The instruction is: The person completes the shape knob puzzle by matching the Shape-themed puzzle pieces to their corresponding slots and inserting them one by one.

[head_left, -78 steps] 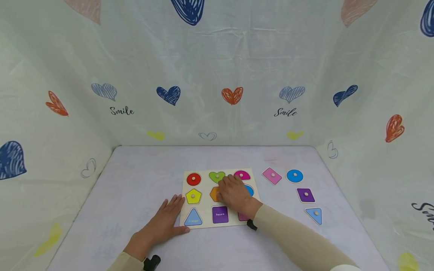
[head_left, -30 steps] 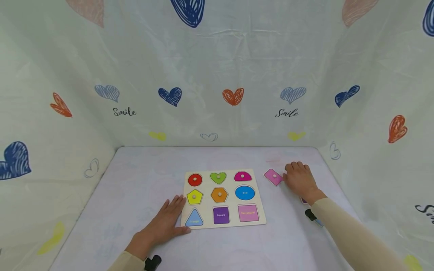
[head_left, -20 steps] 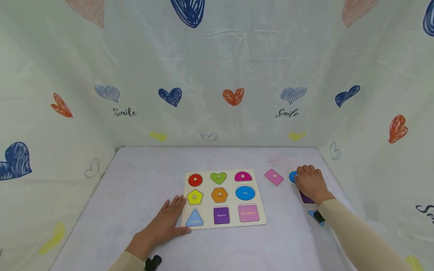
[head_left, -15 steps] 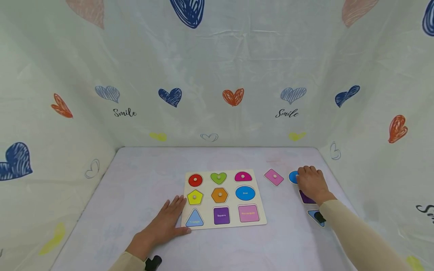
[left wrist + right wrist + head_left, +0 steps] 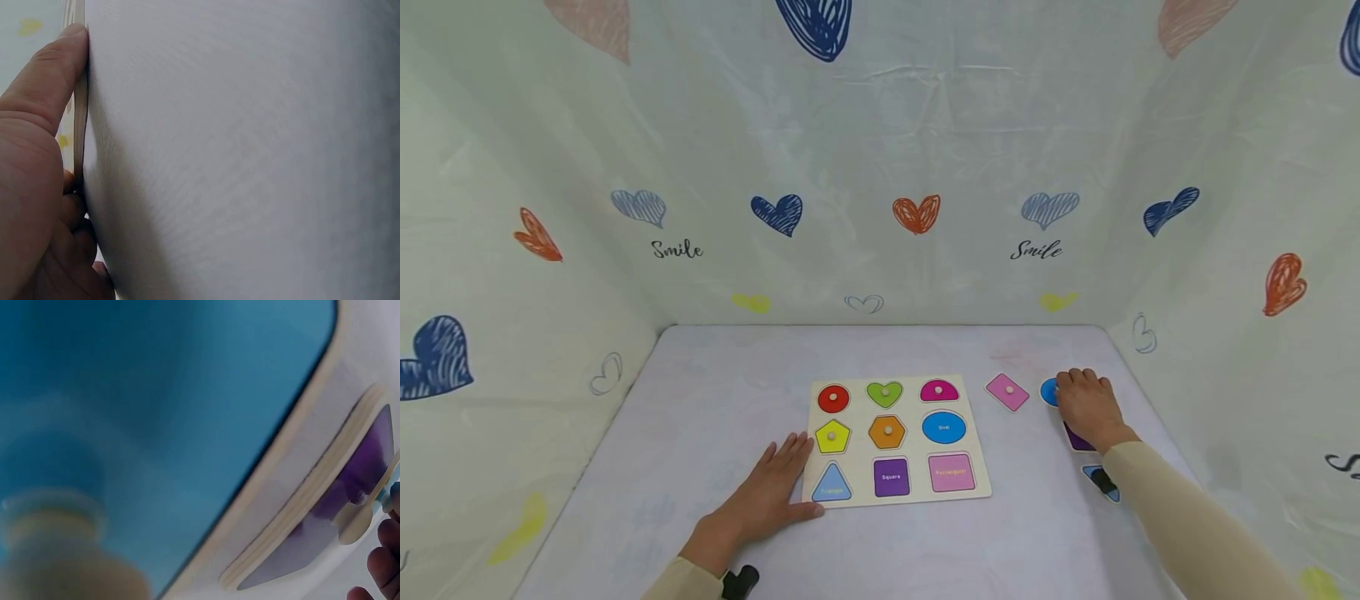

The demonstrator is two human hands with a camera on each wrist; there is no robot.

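The left hand (image 5: 760,492) lies flat with its fingers spread at the left edge of a wooden shape puzzle board (image 5: 862,458). In the left wrist view its thumb (image 5: 47,84) rests along the board's edge. The right hand (image 5: 1092,407) has curled fingers at a blue oval puzzle piece (image 5: 1049,392) on the right; hand and fingers hide the piece's knob and right half. Below lie a purple square piece (image 5: 1077,439) and a light blue triangle piece (image 5: 1112,495), partly covered by the wrist. The right wrist view shows the triangle piece (image 5: 187,425) close up, with the square piece (image 5: 331,494) beyond.
A pink rectangle piece (image 5: 1007,392) lies between the board and the right hand. Knobbed pieces sit in the board: red circle (image 5: 833,398), green heart, magenta half circle, yellow pentagon and orange hexagon. Printed oval, triangle, square and rectangle recesses show. Heart-patterned cloth (image 5: 880,150) surrounds the table.
The right hand moved from the board out to the loose pieces on the right and came down at the blue oval piece, staying there for the last half second. The left hand stays put.
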